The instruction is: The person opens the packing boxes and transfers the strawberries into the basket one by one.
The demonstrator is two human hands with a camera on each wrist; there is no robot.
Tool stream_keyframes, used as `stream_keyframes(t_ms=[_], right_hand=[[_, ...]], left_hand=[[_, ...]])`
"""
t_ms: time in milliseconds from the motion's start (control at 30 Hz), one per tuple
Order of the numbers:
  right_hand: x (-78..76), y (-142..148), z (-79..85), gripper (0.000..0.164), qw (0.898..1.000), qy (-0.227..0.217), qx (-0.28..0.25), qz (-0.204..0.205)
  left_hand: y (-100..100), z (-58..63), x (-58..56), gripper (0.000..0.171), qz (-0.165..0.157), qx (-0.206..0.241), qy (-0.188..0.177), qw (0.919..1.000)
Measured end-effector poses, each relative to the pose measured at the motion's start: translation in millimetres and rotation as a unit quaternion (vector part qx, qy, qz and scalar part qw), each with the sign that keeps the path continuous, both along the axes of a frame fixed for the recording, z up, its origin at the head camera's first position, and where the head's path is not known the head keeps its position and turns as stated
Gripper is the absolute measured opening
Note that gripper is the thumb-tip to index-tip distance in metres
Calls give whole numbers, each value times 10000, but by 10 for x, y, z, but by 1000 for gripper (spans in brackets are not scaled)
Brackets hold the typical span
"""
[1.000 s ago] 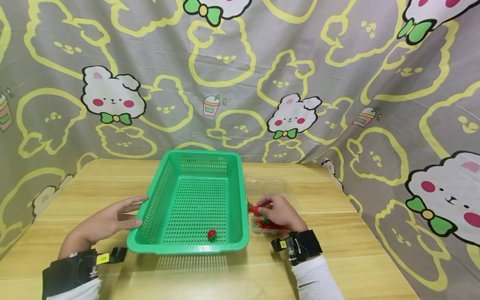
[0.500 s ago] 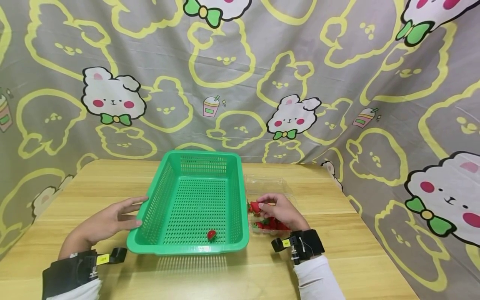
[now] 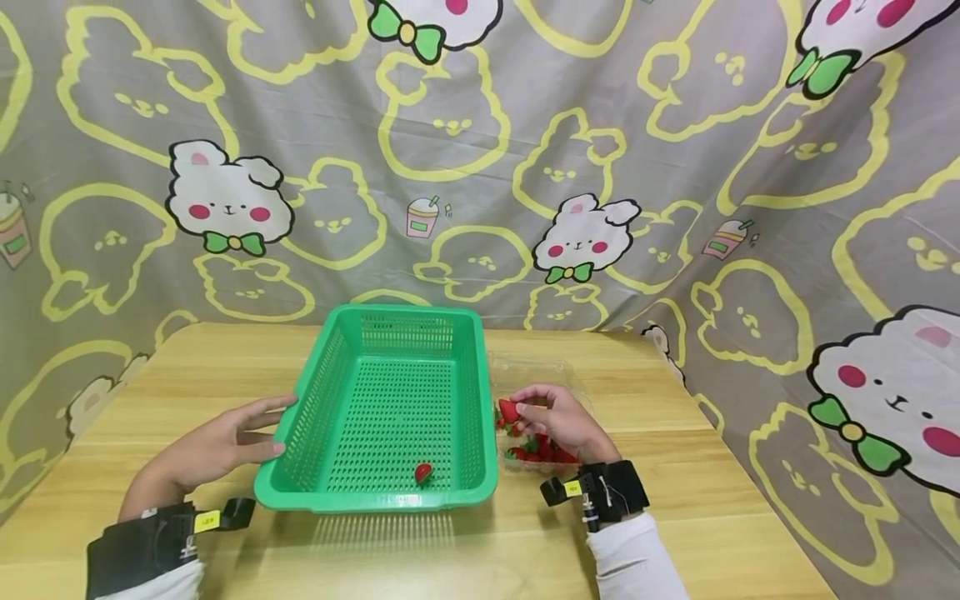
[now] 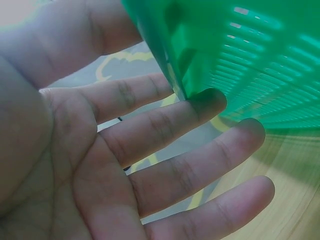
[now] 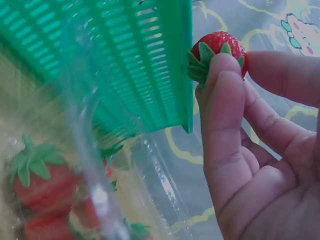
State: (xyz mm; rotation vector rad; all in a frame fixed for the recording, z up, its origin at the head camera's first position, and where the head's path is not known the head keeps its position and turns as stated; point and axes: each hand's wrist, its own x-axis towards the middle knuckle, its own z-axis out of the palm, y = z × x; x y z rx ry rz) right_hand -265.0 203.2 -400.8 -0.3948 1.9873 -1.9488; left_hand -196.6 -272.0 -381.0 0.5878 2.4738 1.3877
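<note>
My right hand (image 3: 566, 423) pinches a red strawberry (image 5: 222, 42) with green leaves between thumb and fingertips, raised above a clear plastic box (image 3: 528, 371). Several more strawberries (image 3: 542, 450) lie in that box, seen through its wall in the right wrist view. To the left stands a green perforated basket (image 3: 375, 500); one small strawberry (image 3: 423, 473) rests on its floor near the front. My left hand (image 3: 213, 442) rests against the basket's left rim. In the left wrist view its fingers (image 4: 172, 182) are extended, some touching the green rim.
The basket and box stand on a wooden table (image 3: 660, 517), the box right beside the basket's right wall. A grey patterned cloth (image 3: 480, 200) hangs behind the table and along its right side. Both wrists carry black camera straps (image 3: 615, 487).
My right hand has lifted a strawberry from the box, up and slightly toward the basket, uncovering the other strawberries. The left hand and the basket have stayed in place.
</note>
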Motion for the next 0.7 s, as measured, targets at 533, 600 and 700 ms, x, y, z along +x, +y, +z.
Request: stream_keyframes(t_ms=[533, 600, 700], right_hand=[[23, -180, 123, 25, 9994, 261, -124, 211], [23, -210, 144, 25, 9992, 302, -120, 246], [22, -265, 169, 24, 9990, 331, -83, 298]], left_hand=[[-1, -3, 27, 69, 9, 170, -95, 9998], [6, 0, 26, 69, 13, 189, -106, 9998], [12, 4, 24, 69, 38, 172, -102, 9998]])
